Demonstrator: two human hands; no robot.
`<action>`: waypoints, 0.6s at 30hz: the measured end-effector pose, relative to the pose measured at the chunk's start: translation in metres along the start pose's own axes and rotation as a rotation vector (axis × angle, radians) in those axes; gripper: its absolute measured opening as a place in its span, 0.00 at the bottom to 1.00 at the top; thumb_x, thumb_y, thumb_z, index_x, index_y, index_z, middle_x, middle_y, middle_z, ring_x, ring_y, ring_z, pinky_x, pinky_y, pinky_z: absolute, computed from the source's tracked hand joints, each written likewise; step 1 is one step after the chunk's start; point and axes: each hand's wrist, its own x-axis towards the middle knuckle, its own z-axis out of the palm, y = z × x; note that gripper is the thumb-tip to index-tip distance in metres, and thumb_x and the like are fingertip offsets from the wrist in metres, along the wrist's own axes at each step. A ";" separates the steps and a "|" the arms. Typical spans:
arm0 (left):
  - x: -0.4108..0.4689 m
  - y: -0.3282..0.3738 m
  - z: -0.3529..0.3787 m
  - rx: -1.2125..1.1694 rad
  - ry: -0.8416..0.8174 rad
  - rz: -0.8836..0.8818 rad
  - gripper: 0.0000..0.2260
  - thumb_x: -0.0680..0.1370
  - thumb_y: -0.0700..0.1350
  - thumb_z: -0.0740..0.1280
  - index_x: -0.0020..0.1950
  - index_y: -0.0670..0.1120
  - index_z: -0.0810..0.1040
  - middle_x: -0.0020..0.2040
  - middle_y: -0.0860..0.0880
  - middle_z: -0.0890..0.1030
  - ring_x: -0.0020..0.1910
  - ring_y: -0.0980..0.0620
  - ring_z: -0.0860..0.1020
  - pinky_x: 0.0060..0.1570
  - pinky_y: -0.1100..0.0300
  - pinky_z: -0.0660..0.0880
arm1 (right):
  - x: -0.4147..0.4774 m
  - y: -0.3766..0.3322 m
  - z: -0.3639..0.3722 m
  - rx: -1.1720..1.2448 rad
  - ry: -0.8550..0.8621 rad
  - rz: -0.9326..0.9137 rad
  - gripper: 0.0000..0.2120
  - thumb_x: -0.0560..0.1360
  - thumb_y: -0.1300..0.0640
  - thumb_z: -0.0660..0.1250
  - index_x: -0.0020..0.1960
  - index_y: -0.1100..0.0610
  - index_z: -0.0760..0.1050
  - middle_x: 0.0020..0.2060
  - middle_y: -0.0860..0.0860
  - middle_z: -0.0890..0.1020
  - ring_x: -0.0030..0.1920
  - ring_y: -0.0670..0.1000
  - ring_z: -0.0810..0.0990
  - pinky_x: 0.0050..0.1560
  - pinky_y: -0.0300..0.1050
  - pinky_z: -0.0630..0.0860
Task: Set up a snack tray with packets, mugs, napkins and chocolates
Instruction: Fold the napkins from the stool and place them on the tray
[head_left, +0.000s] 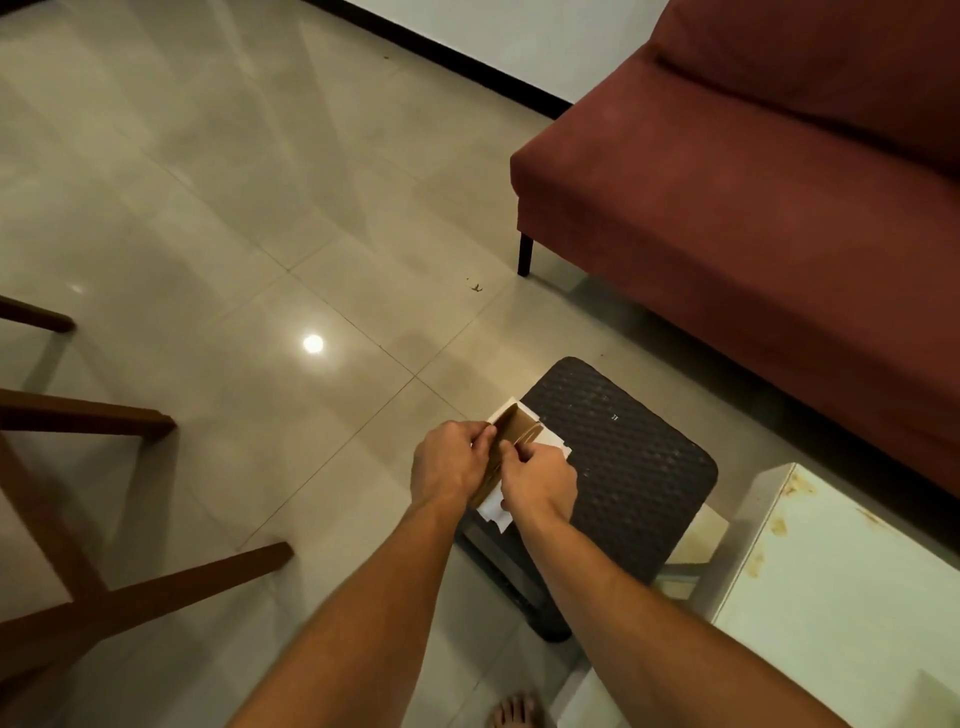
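A small cardboard box (519, 432), brown inside and white outside, is held above the left edge of a dark woven stool (623, 457). My left hand (451, 462) grips its left side, fingers curled onto the flap. My right hand (540, 480) pinches the flap from the right, and a white tab shows below it. The box's contents are hidden. No tray, mugs or napkins are in view.
A red sofa (753, 182) fills the right and far side. A white table (841, 597) with stains stands at the lower right. Wooden chair legs (78, 519) reach in from the left. My bare foot (514, 712) is on the tiled floor (234, 208).
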 end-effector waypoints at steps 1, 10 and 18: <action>0.000 0.000 0.001 0.006 0.008 0.009 0.14 0.83 0.56 0.60 0.59 0.54 0.84 0.47 0.52 0.85 0.42 0.55 0.81 0.47 0.58 0.80 | 0.000 -0.001 0.001 -0.002 0.006 0.002 0.15 0.81 0.46 0.64 0.48 0.55 0.84 0.42 0.53 0.87 0.40 0.53 0.86 0.47 0.51 0.84; -0.031 0.020 -0.007 0.110 0.149 0.269 0.15 0.83 0.56 0.59 0.57 0.53 0.84 0.46 0.52 0.80 0.40 0.54 0.79 0.44 0.57 0.81 | -0.011 0.006 -0.039 0.052 0.076 -0.039 0.16 0.80 0.50 0.63 0.38 0.54 0.82 0.32 0.50 0.84 0.34 0.48 0.84 0.37 0.47 0.82; -0.101 0.138 0.051 -0.064 0.082 0.507 0.11 0.82 0.52 0.64 0.51 0.50 0.85 0.41 0.57 0.76 0.35 0.62 0.73 0.38 0.67 0.70 | -0.042 0.093 -0.165 0.107 0.349 -0.037 0.15 0.81 0.45 0.63 0.43 0.50 0.83 0.33 0.44 0.82 0.34 0.44 0.80 0.36 0.39 0.76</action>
